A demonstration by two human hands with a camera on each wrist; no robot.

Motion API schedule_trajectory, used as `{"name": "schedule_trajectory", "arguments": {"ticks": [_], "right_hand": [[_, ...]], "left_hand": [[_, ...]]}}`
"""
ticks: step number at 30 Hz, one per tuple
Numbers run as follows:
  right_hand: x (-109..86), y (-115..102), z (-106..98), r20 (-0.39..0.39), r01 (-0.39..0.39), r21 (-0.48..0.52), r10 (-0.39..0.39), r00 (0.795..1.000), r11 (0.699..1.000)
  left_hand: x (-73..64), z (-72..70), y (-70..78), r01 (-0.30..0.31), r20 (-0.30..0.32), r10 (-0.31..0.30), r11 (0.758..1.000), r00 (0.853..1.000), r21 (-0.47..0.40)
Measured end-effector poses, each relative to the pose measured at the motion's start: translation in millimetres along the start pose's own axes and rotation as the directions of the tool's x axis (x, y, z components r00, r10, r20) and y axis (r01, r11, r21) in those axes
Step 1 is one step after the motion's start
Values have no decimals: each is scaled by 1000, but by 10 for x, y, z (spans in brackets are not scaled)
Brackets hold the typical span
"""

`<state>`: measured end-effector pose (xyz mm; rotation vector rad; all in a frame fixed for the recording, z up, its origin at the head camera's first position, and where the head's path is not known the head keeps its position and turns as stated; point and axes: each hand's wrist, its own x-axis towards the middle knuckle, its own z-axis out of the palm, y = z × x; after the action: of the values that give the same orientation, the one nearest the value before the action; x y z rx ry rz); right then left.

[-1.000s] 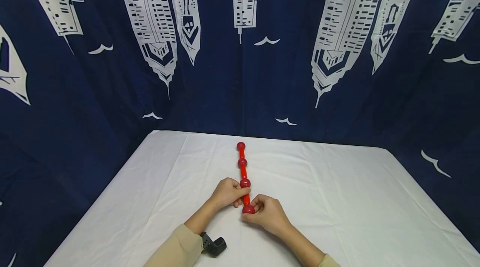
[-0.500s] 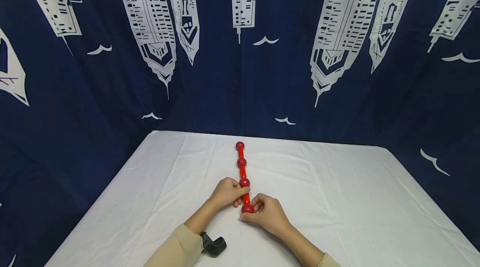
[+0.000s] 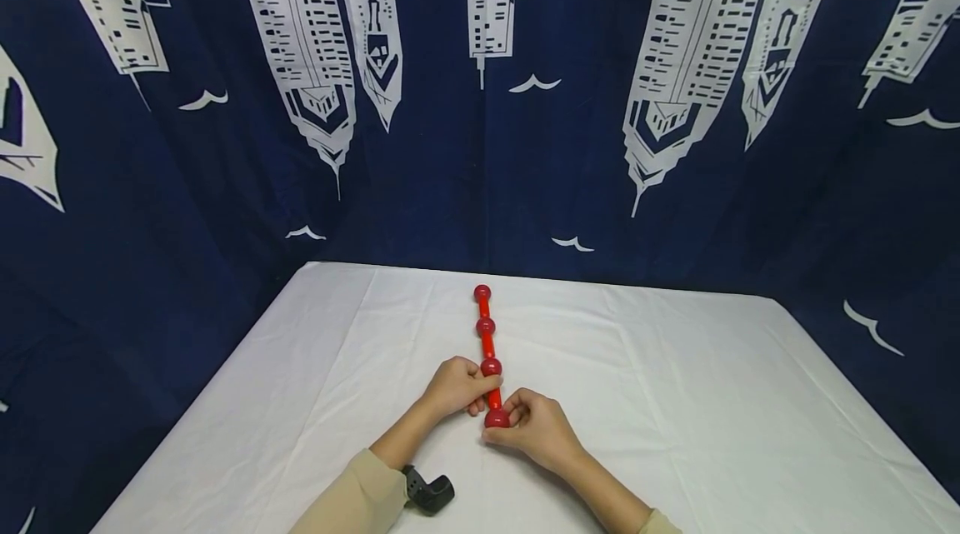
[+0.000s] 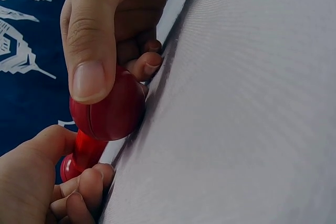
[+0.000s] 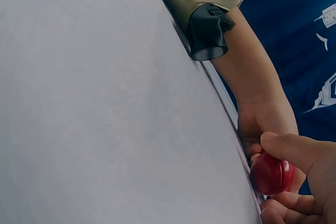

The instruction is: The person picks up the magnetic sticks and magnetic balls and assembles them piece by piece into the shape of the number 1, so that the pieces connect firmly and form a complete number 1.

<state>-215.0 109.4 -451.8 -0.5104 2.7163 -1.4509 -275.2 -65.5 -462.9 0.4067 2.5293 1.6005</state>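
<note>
A straight row of dark red balls joined by bright red rods runs away from me over the white table. My left hand (image 3: 455,388) pinches the nearest red rod (image 3: 494,398), its thumb lying across it just below a red ball (image 3: 491,366). At the near end, my right hand (image 3: 542,430) holds the last red ball (image 3: 497,419) between thumb and fingers. Seen from the left wrist, that end ball (image 4: 118,111) shows a thin groove round it and meets the rod (image 4: 88,148). The right wrist view also shows the end ball (image 5: 270,174) under the right thumb; the rod is hidden there.
White cloth covers the table (image 3: 675,401). A navy curtain (image 3: 480,167) with white building prints hangs behind its far edge. On the left wrist sits a black camera mount (image 3: 430,491), close to the tabletop.
</note>
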Motion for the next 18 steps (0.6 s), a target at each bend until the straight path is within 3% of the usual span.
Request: {"name": "schedule_trajectory", "arguments": {"ticks": [11,18], "right_hand": [[41,79,-185,51,-12,43,10,999,999],[-14,199,-469,105,-16,-15,17,994,1000]], "left_hand": [[62,-30,-6,10,30,-10,1000,1000,10],[53,-146,-3,87,153,-86,996,985,1]]}}
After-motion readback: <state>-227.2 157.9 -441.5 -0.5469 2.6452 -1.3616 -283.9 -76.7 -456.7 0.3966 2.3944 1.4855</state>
